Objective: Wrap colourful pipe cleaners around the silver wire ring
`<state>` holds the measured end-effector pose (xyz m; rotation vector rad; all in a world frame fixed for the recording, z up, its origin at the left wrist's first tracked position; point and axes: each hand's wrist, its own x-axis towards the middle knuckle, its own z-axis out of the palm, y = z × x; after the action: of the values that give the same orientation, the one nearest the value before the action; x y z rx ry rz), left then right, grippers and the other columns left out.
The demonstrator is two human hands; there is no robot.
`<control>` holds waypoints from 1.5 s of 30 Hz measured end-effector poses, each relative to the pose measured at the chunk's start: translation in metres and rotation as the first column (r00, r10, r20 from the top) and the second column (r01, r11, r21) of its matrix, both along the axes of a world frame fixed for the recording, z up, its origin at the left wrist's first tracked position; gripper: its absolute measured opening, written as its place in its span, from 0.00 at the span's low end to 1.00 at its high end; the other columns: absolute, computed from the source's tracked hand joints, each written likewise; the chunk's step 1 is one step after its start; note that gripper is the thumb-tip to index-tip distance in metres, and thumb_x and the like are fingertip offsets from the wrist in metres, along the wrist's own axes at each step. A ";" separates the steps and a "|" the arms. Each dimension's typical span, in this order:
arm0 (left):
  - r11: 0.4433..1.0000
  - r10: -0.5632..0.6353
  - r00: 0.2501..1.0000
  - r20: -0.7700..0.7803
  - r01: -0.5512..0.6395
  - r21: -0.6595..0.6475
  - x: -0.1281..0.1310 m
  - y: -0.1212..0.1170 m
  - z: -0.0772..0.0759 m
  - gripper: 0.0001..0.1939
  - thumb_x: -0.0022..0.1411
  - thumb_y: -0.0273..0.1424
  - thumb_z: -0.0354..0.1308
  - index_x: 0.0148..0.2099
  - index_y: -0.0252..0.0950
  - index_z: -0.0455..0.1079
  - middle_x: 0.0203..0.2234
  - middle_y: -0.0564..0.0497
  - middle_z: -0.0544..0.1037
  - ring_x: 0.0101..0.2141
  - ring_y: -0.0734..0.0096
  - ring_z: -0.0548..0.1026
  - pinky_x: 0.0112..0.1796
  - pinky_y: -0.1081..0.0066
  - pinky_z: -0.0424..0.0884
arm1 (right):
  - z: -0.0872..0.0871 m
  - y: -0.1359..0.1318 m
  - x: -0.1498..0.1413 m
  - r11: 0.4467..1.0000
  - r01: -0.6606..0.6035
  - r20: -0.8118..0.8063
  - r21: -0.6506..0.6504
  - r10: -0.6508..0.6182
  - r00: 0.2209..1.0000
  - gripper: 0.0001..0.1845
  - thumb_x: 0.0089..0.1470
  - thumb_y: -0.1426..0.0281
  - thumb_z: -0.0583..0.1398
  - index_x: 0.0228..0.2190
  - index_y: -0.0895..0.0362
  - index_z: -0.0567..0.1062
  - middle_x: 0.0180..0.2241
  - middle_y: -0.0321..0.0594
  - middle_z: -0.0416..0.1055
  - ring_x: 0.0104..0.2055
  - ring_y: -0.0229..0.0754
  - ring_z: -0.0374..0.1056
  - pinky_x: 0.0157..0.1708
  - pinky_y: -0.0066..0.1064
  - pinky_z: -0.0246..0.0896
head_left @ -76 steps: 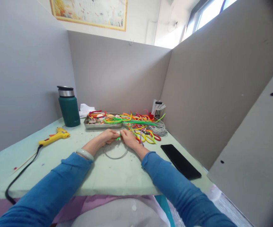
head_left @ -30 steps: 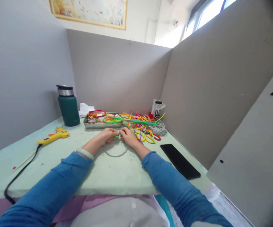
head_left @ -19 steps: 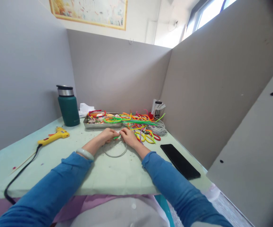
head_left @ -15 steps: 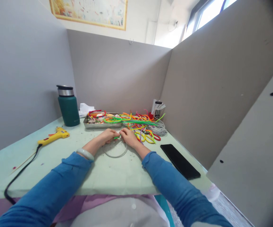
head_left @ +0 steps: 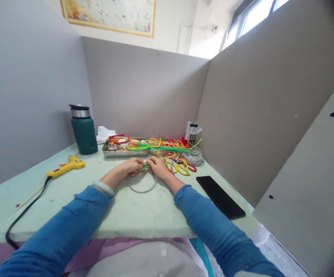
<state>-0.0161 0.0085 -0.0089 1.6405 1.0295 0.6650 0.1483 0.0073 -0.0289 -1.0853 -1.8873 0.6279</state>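
Both hands meet over the middle of the table, fingers pinched close together. Between them shows a short green pipe cleaner [head_left: 144, 167], wrapped at the upper part of a thin grey wire ring [head_left: 142, 192]. My left hand [head_left: 132, 166], with a pale bangle at the wrist, is closed at the green piece's left end. My right hand [head_left: 157, 167] is closed at its right end. The ring's lower curve hangs towards me, at or just above the tabletop. My fingers hide the ring's top, and which hand grips the ring itself is unclear.
Behind my hands stand a metal tray [head_left: 126, 154] of small craft pieces and a heap of colourful pipe cleaners [head_left: 172, 150]. A yellow glue gun [head_left: 67, 167] and green bottle [head_left: 84, 132] are left; a black phone [head_left: 220, 197] lies right. Grey partitions [head_left: 143, 88] enclose the table.
More of the green pipe cleaner now shows between my fingers, and the white bit seen there before is no longer visible. The ring has shifted very slightly right.
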 end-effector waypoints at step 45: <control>0.840 0.269 0.894 -0.359 -0.036 0.542 0.011 -0.005 0.005 0.15 0.53 0.40 0.50 0.22 0.35 0.68 0.15 0.52 0.70 0.16 0.76 0.62 0.20 0.75 0.52 | -0.002 0.004 -0.001 1.000 -0.009 0.007 0.012 0.009 1.000 0.13 0.56 0.64 0.48 0.27 0.57 0.67 0.19 0.31 0.64 0.17 0.31 0.59 0.20 0.22 0.52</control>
<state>-0.0052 0.0037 -0.0042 2.2683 1.3919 0.7622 0.1477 0.0110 -0.0308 -1.0737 -1.9005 0.6182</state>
